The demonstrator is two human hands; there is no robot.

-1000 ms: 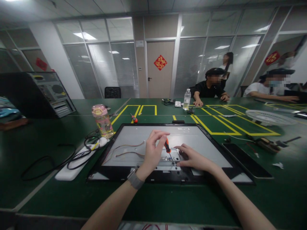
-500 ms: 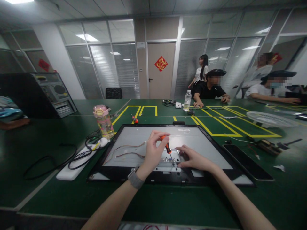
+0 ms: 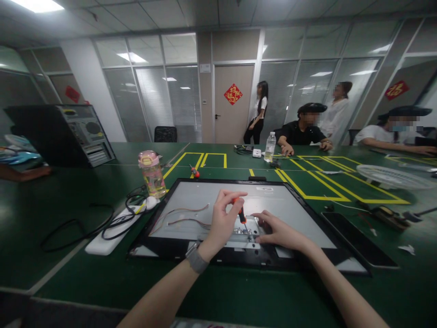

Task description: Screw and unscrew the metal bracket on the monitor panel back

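A monitor panel [image 3: 273, 200] lies back-up on the green table, black frame around a grey metal sheet. My left hand [image 3: 223, 221] is closed on a small orange-handled screwdriver [image 3: 240, 212], tip down on a metal bracket [image 3: 246, 230] near the panel's front edge. My right hand [image 3: 278, 230] rests on the panel right beside the bracket, fingers bent and pressing down on it. Thin wires [image 3: 184, 216] run across the sheet to the left of my left hand.
A pink-capped bottle [image 3: 152, 173], white power strip [image 3: 112, 230] with black cables and a computer case [image 3: 64, 134] stand left. A red screwdriver [image 3: 195, 171] lies behind the panel. A dark flat panel [image 3: 358, 239], a fan grille [image 3: 392, 175] and several people are at the right and back.
My left fingers have shifted on the screwdriver handle, which stays on the bracket. The view has tilted up slightly. People at the back have walked leftward.
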